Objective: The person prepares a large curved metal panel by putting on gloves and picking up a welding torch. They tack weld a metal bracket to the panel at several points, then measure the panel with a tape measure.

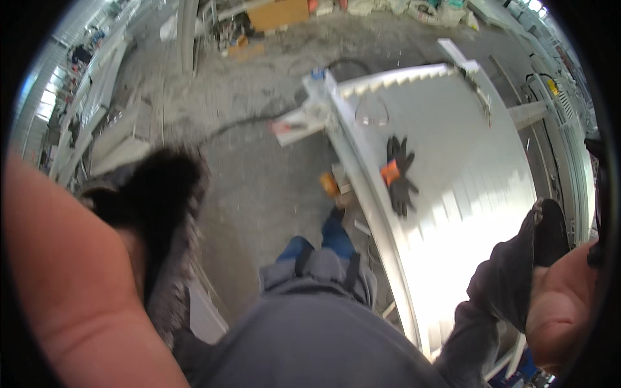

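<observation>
Head view: black gloves (pixel 399 173) lie on the white panel (pixel 466 161), well apart from both raised hands, grips unclear.

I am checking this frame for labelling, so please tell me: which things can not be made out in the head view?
- Left hand: very close to the lens, blurred; its fingers run off the left edge.
- Right hand: cut by the right rim, so what the fingers hold or touch is hidden.
- Black gloves on the white table: small; the orange part is unclear.
- Clear object near the table's far end: too faint to identify.
</observation>
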The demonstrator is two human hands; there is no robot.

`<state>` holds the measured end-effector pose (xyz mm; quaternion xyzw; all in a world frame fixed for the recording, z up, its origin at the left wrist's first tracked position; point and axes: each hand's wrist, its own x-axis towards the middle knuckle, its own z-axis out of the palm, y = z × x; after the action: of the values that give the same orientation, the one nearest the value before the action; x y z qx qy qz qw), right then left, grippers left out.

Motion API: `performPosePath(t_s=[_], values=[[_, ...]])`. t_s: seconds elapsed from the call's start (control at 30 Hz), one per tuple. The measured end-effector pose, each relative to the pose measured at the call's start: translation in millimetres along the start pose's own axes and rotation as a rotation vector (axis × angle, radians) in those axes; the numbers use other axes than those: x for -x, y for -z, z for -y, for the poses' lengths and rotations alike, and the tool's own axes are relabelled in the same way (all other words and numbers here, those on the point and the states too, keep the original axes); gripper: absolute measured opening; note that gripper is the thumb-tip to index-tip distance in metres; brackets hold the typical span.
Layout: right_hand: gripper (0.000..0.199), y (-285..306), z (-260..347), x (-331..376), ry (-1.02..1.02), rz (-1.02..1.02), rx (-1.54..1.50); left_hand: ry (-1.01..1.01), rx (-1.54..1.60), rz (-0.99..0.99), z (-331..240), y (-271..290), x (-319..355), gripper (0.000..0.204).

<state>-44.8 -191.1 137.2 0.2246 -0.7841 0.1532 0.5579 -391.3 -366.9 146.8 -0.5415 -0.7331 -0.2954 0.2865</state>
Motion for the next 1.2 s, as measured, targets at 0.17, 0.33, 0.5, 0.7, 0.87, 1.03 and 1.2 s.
performPosePath(t_s=[0.17,0.33,0.5,0.7,0.87,1.03,1.2], values=[[0.051,-10,-98,-37,0.004,0.026,0.18,0.0,-0.114,0.191,103,-114,-130,0.053],[0.045,-7,-150,-77,-0.065,0.062,0.333,0.005,-0.14,0.386,158,-212,-208,0.051],[0.039,-43,-181,-44,-0.131,0.162,0.46,-0.01,-0.152,0.46,210,-346,-220,0.049],[0.032,-60,-187,-14,-0.252,0.243,0.559,-0.046,-0.166,0.508,238,-422,-225,0.047],[0.027,-75,-190,-14,-0.323,0.206,0.647,-0.122,-0.13,0.464,236,-425,-240,0.045],[0.023,-64,-173,11,-0.447,-0.024,0.754,-0.307,0.098,0.148,184,-368,-232,0.043],[0.02,-83,-151,174,-1.405,-0.329,0.759,-0.208,1.031,0.324,97,-330,-71,0.041]])
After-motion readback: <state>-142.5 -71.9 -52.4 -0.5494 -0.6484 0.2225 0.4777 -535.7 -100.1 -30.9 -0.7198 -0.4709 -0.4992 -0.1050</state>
